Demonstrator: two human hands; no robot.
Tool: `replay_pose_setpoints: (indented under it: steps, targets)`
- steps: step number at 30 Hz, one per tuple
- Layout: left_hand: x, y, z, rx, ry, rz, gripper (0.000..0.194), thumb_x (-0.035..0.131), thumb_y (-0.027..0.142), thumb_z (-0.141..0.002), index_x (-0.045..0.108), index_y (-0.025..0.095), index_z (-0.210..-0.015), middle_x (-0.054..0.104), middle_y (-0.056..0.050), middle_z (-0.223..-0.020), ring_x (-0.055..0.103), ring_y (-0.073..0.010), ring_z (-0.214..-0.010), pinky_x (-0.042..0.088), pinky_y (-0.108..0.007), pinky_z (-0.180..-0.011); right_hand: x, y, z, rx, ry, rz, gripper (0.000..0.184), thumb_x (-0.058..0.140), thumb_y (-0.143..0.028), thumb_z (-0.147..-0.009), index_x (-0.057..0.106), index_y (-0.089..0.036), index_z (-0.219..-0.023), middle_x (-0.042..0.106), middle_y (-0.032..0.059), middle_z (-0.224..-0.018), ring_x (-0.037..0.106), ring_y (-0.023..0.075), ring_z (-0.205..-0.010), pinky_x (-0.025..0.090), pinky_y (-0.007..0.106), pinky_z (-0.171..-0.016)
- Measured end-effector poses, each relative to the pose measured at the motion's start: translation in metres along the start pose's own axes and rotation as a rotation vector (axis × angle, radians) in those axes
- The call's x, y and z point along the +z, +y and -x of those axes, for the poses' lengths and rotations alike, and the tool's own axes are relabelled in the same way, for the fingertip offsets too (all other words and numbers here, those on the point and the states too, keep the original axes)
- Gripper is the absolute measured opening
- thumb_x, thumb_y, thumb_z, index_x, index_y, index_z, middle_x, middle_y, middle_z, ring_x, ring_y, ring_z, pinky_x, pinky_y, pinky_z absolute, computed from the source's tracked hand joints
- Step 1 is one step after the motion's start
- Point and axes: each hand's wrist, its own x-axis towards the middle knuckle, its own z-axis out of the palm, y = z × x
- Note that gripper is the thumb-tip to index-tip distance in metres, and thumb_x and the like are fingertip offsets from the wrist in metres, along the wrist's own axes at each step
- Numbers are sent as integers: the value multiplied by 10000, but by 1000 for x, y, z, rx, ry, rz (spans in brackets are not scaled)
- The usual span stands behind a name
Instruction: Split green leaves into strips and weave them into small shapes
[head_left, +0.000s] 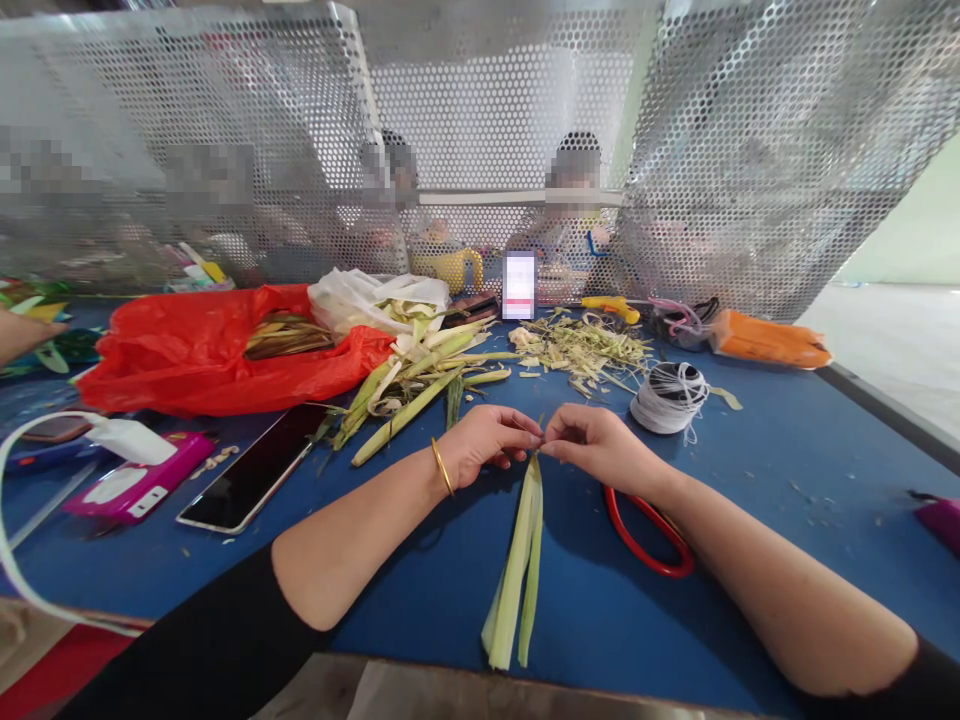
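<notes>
Pinching the husk strips [514,560] at the top, our left hand [487,440] and right hand [598,442] likely keep them gathered.

Looks like a craft workshop, this: blue table [450,600] spread below, leaf strips [516,570] at six o'clock, trimmings [589,345] and string [669,402] out toward three, and up at twelve a metal screen [487,100] full of holes, several people [564,215] showing through it!

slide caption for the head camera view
Left hand and right hand pinch the top of pale green leaf strips above a blue table.
</notes>
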Motion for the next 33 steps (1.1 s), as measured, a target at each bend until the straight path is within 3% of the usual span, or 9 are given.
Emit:
replay_pose_setpoints:
  steps: [3, 5, 8, 11, 15, 20, 23, 28, 33]
  targets:
    - [-2, 2, 0, 71, 0, -89, 225, 778, 255, -547, 663, 147, -707, 589, 23, -586, 510, -67, -513, 327, -172, -428, 0, 2, -1, 27, 27, -126, 66, 574, -244, -769, 579, -184, -796, 610, -19, -713, 571, 110, -566, 445, 241, -555]
    - [-3, 3, 1, 122, -13, -140, 222, 776, 270, -565, 663, 151, -714, 605, 16, -601, 518, -75, -521, 334, -175, -433, 2, 5, -2, 21, 68, -235, 181, 541, -211, -768, 551, -194, -948, 651, 16, -900, 617, 110, -583, 494, 265, -593]
    - [-3, 3, 0, 187, -28, -211, 184, 754, 264, -596, 661, 153, -710, 617, 10, -595, 532, -88, -523, 343, -181, -434, 8, 10, -3, -23, -24, -299, 339, 484, -125, -741, 519, -204, -1069, 663, 46, -1035, 658, 123, -651, 534, 296, -662]
    - [-3, 1, -2, 251, 8, -290, 109, 711, 209, -626, 671, 153, -711, 639, 1, -608, 560, -102, -543, 376, -187, -461, 12, 16, -4, -61, -87, -226, 358, 436, -54, -719, 552, -194, -1028, 693, 28, -926, 671, 147, -762, 532, 306, -737]
    - [-1, -1, -3, 438, 123, -487, 108, 623, 126, -668, 701, 174, -727, 704, -13, -710, 631, -128, -650, 456, -209, -600, 13, 20, -5, -24, -22, -173, 356, 443, -28, -729, 550, -203, -1020, 698, 11, -867, 681, 147, -773, 531, 308, -770]
    - [3, -2, 2, 613, 269, -792, 175, 584, 155, -745, 719, 214, -840, 736, -13, -805, 655, -153, -734, 454, -231, -689, 15, 20, -5, 28, 58, -213, 177, 486, -158, -828, 546, -209, -986, 699, 25, -850, 705, 171, -758, 545, 321, -738]
    - [6, -5, 4, 658, 332, -913, 189, 580, 178, -780, 710, 229, -907, 739, -24, -873, 657, -168, -809, 440, -240, -731, 18, 19, -4, 24, 78, -171, 155, 516, -213, -837, 549, -212, -988, 702, 20, -811, 708, 180, -759, 542, 315, -727]
    - [8, -9, 5, 692, 372, -1082, 169, 544, 228, -840, 712, 231, -845, 732, -49, -869, 647, -189, -832, 413, -269, -759, 18, 17, -3, 23, 105, -126, 145, 548, -220, -817, 561, -224, -962, 707, -3, -750, 704, 175, -736, 529, 292, -706]
    - [8, -10, 5, 729, 375, -1024, 159, 558, 230, -838, 717, 237, -835, 732, -39, -881, 638, -185, -846, 407, -274, -780, 18, 18, -4, 40, 114, -145, 171, 576, -217, -781, 612, -215, -949, 715, 1, -744, 700, 183, -725, 524, 303, -721]
